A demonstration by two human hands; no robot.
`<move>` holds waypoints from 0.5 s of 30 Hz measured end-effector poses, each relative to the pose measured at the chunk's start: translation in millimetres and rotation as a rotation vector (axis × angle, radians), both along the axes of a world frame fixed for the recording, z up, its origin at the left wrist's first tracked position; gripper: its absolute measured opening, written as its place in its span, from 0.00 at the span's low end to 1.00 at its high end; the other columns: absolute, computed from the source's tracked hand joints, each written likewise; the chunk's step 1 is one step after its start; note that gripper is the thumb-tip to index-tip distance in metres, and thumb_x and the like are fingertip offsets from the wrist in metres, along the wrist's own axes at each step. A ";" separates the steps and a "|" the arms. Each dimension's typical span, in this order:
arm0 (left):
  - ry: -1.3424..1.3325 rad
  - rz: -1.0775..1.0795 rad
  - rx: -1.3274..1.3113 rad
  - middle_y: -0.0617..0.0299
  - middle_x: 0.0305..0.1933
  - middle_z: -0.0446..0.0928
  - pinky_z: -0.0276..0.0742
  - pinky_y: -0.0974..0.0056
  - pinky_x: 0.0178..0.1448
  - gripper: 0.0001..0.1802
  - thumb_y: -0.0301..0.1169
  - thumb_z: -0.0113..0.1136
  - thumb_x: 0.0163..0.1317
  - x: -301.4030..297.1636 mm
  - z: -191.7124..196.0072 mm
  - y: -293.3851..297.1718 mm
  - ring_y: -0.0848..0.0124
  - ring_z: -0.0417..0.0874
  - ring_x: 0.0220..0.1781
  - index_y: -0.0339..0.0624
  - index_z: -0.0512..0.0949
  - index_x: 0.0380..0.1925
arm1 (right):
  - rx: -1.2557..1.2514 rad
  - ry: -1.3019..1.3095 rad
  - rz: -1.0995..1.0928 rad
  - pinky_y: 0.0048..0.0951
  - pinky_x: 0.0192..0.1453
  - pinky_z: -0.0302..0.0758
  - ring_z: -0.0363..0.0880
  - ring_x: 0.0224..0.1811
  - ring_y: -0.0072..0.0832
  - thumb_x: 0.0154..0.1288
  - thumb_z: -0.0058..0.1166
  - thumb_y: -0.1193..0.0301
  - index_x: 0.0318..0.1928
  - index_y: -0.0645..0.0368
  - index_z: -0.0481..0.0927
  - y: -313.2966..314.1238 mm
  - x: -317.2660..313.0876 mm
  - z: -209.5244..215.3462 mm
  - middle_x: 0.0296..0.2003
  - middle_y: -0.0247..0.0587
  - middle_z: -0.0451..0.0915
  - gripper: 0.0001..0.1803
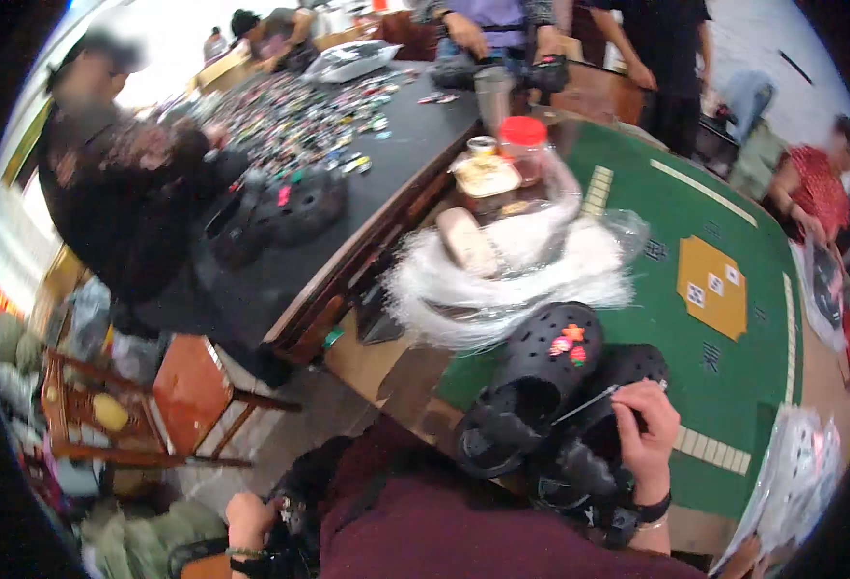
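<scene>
On the near edge of the green table a black clog [539,386] with orange, pink and red charms stands beside a second black clog [627,372]. Over this pair is my right hand [645,425], its fingers pinched on a thin white plastic strip [584,405] that reaches toward the first clog's opening. Low on the left, beside my lap, my left hand [251,521] is closed against a dark item [294,507]; what it grips is not clear. A large bundle of thin white strips [502,299] lies just behind the clogs.
The green table [647,183] carries a red-lidded jar [523,145], a pale cylinder [465,241] and rows of tiles [712,451]. A clear bag [792,473] lies at right. Left, a dark table [348,193] holds many small colourful pieces. People work around; a wooden chair [193,396] stands left.
</scene>
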State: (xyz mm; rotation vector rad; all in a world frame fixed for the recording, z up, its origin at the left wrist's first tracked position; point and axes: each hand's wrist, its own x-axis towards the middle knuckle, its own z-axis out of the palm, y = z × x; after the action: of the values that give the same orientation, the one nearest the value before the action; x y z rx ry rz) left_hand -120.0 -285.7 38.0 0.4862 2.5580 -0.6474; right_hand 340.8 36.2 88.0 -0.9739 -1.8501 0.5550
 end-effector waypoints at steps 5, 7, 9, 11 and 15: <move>0.000 -0.712 0.941 0.47 0.42 0.83 0.79 0.54 0.54 0.18 0.38 0.70 0.56 53.7 85.8 135.4 0.51 0.84 0.48 0.38 0.84 0.42 | 0.023 0.009 -0.033 0.37 0.54 0.76 0.84 0.39 0.35 0.58 0.64 0.79 0.36 0.59 0.84 -2.4 1.2 0.7 0.35 0.40 0.84 0.06; -0.158 -0.992 1.256 0.50 0.44 0.82 0.79 0.54 0.55 0.16 0.30 0.72 0.53 88.6 109.7 176.8 0.52 0.83 0.49 0.39 0.83 0.42 | 0.041 -0.026 -0.003 0.36 0.52 0.77 0.84 0.39 0.34 0.58 0.65 0.79 0.36 0.59 0.84 -2.6 2.0 1.3 0.35 0.39 0.84 0.06; -0.276 -1.333 1.343 0.54 0.49 0.81 0.79 0.55 0.55 0.20 0.29 0.75 0.48 117.7 128.4 210.4 0.54 0.83 0.52 0.41 0.83 0.43 | 0.068 -0.028 -0.026 0.35 0.51 0.77 0.84 0.39 0.35 0.58 0.65 0.79 0.37 0.59 0.85 -2.9 2.4 1.8 0.35 0.39 0.84 0.06; -0.411 -1.618 1.398 0.55 0.54 0.79 0.78 0.55 0.56 0.22 0.31 0.76 0.49 141.9 138.9 236.5 0.55 0.82 0.57 0.43 0.82 0.46 | 0.080 -0.034 0.003 0.35 0.50 0.77 0.83 0.39 0.36 0.58 0.65 0.79 0.37 0.60 0.85 -2.9 2.1 2.9 0.35 0.40 0.84 0.07; -0.540 -1.754 1.317 0.55 0.54 0.79 0.76 0.55 0.58 0.24 0.33 0.75 0.51 174.4 136.9 268.6 0.56 0.81 0.58 0.43 0.81 0.49 | 0.116 -0.037 0.024 0.35 0.49 0.78 0.83 0.38 0.38 0.58 0.65 0.79 0.37 0.61 0.84 -1.8 1.1 5.4 0.35 0.42 0.83 0.06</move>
State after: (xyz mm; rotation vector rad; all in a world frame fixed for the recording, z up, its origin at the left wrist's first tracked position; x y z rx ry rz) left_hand 54.4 -17.0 174.9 2.7518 1.0642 0.8207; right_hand 342.0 34.4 93.4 -0.8908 -1.9077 0.4413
